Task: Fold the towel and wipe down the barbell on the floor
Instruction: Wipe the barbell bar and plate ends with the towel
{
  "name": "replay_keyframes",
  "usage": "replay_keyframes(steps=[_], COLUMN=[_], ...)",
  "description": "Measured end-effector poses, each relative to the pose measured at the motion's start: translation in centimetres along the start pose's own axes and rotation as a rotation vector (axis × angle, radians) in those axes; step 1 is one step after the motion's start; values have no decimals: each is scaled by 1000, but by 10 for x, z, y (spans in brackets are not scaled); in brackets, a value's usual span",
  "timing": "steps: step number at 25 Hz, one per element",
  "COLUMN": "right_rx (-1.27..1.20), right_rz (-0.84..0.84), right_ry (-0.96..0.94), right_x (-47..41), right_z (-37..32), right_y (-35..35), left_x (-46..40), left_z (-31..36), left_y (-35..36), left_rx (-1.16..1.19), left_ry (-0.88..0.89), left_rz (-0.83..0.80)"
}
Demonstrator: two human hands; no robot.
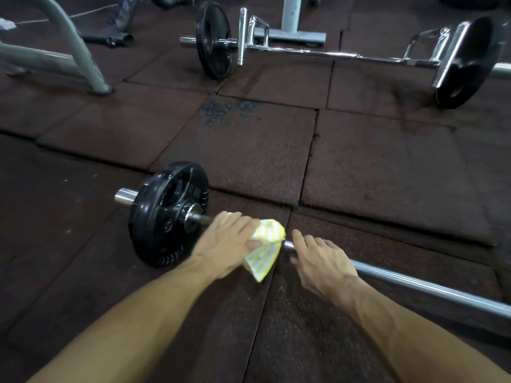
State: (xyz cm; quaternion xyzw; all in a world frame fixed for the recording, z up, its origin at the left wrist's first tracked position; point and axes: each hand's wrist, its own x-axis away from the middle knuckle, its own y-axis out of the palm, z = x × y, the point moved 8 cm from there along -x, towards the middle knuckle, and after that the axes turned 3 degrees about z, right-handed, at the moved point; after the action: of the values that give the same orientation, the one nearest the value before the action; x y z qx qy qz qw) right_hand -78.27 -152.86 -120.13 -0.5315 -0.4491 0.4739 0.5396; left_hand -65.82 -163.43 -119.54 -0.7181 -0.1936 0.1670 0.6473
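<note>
A barbell (420,287) lies on the dark rubber floor, its steel shaft running from lower right up to a black weight plate (163,214) at centre left. A yellow-and-white patterned towel (265,244) is wrapped over the shaft just right of the plate, one corner hanging down. My left hand (229,241) presses the towel around the shaft. My right hand (320,261) grips the bare shaft just right of the towel.
A second chrome bar (318,53) with cage handles and two black plates lies farther back. Grey machine frame legs (83,62) stand at upper left, and a white post base (293,34) at the top centre. Floor tiles have raised seams.
</note>
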Motion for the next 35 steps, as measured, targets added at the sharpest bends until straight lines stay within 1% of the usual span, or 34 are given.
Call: replay_keyframes(steps=[2,3,5,7,9,10,12,14,15,16,18,20,21,23,24,26,27,29,31,32,33,34,35], right_rx=[0,4,13,13,70,90,85,32,11,5,2,-31,-28,35,50,51,53,44,-5,-64,-107,-116,-93], right_rz=[-3,-5,-21,-83,-106,-113,-109,-107,-114,-127,-143,-184,-213,-269,-275,-228,-214,-214,-207,-184,-136,-46,48], right_ry=[2,3,29,101,165,181,190,181,175,162,165,266,301,342,359,352,330,319,379,424,459,462,428], right_x=[9,13,23,39,60,72,87,86,84,81,80,96,110,144,160,180,181,181,186,193,203,212,218], right_z=[9,14,27,49,75,86,104,106,105,104,111,145,163,200,213,226,229,230,240,249,258,262,262], right_y=[1,0,-3,-5,-6,-6,-5,-2,0,2,4,2,2,1,1,2,6,6,0,-5,-10,-21,-33], left_x=[3,2,-11,-29,-44,-45,-39,-32,-32,-34,-49,-70,-77,-80,-79,-77,-78,-83,-98,-108,-117,-124,-128], left_z=[-12,-2,51,115,145,147,128,95,96,112,175,235,249,251,243,234,240,287,351,376,393,401,400], left_y=[1,-2,-9,-16,-19,-16,-12,-9,-11,-14,-22,-28,-29,-22,-18,-18,-23,-28,-37,-45,-48,-49,-50], left_rx=[-9,13,77,136,159,125,23,-41,-32,-14,51,167,191,133,101,-37,-18,83,178,264,382,504,636], left_ry=[-54,-53,33,139,144,154,184,97,64,54,109,128,129,186,208,219,208,217,259,246,218,195,177], left_rz=[14,28,41,15,-24,-41,-6,26,23,9,-17,-53,-68,-72,-41,61,85,-33,-73,-81,-116,-141,-144])
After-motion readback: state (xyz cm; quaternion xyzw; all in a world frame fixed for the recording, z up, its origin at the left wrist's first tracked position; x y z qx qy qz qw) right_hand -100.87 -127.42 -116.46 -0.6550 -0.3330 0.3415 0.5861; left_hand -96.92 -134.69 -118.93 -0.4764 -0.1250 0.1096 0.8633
